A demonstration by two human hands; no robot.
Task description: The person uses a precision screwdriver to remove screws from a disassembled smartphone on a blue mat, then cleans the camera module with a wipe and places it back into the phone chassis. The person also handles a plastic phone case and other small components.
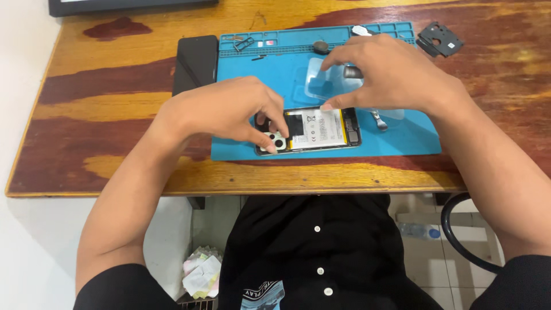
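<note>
A: Quick pass. What are your hands on?

B: My left hand (229,112) is on the camera end of the opened phone (310,131), thumb and forefinger pressed together, pinching at the pale camera module (274,142). My right hand (390,74) sits above the top edge of the phone, thumb tip touching the rim near the battery (317,129), the other fingers loosely spread and curled over a clear plastic cover (327,80).

A: Where's the phone?

B: Flat, back off, on the blue repair mat (402,140), near its front edge, on the wooden table (115,97).

A: Risks?

B: My guess: the pinch slips and the module twists, straining whatever ribbon is under it. Can't see any ribbon, my fingers hide it. Pressing too hard by the battery could dent it, too. And the phone lies close to the mat's front edge, so a push toward me could slide it off the mat.

A: Anything loose nearby?

B: Metal tweezers (379,120) just right of the phone, partly under my wrist, so a sweep of my arm could knock them. Small parts in the tray slots (247,43) at the mat's far edge, a black back panel (195,63) left of the mat, a dark bracket piece (439,39) off the far right corner. All clear of my fingers now.
</note>
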